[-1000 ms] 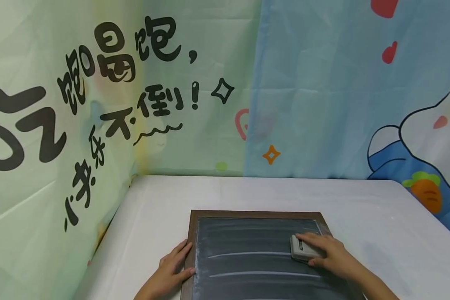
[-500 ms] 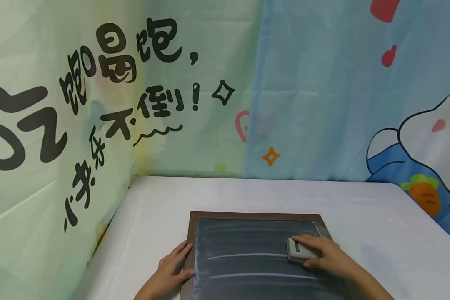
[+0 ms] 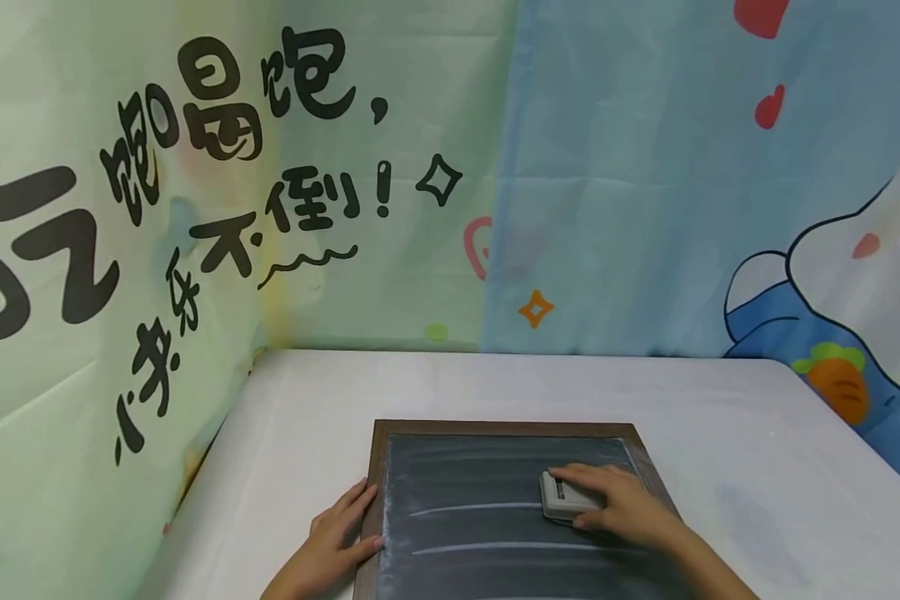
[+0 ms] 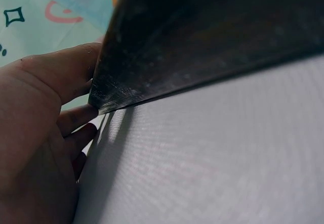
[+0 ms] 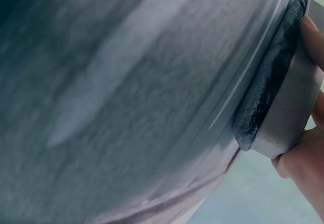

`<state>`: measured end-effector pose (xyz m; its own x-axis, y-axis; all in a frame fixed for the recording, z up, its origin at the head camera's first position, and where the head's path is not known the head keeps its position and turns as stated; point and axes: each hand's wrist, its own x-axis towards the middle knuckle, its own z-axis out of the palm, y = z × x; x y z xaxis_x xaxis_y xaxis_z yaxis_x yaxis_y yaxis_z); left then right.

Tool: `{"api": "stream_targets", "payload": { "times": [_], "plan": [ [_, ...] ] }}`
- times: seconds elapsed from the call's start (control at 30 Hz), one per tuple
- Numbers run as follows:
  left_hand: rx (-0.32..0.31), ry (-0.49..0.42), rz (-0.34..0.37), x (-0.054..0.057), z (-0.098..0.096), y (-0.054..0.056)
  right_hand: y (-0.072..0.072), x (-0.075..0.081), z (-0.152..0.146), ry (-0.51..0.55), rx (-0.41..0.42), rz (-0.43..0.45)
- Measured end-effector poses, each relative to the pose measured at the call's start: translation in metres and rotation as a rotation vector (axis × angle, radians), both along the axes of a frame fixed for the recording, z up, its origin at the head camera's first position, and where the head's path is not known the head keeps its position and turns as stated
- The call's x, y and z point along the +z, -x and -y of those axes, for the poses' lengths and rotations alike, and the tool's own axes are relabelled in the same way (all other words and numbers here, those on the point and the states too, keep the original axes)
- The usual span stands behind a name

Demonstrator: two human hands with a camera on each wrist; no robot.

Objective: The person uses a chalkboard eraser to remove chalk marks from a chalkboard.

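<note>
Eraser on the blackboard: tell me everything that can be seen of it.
The eraser is a pale grey block with rounded corners, its casing smooth and plastic-looking, with a dark mark on top. Underneath is a thick, dark, fuzzy pad, felt-like in look. It lies pad-down on the blackboard, right of the middle in the head view. The right hand's grip holds it, fingers over the far side, thumb at the near side.

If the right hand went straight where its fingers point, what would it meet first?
With its grey rectangular eraser, the right hand would likely cross the dark chalky board and meet its brown wooden frame; which side is unclear.
</note>
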<state>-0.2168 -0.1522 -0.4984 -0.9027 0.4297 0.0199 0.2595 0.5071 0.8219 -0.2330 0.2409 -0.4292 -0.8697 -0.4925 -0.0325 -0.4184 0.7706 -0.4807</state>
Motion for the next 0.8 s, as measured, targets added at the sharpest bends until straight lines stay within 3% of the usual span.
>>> {"api": "stream_targets", "payload": {
  "times": [0.27, 0.8],
  "plan": [
    [-0.007, 0.002, 0.01, 0.0, 0.0, 0.0, 0.003, -0.003, 0.013, 0.008, 0.026, -0.027],
    [-0.031, 0.012, 0.025, 0.0, 0.001, 0.0, 0.006, -0.002, 0.038, 0.029, 0.023, 0.041]
  ]
}}
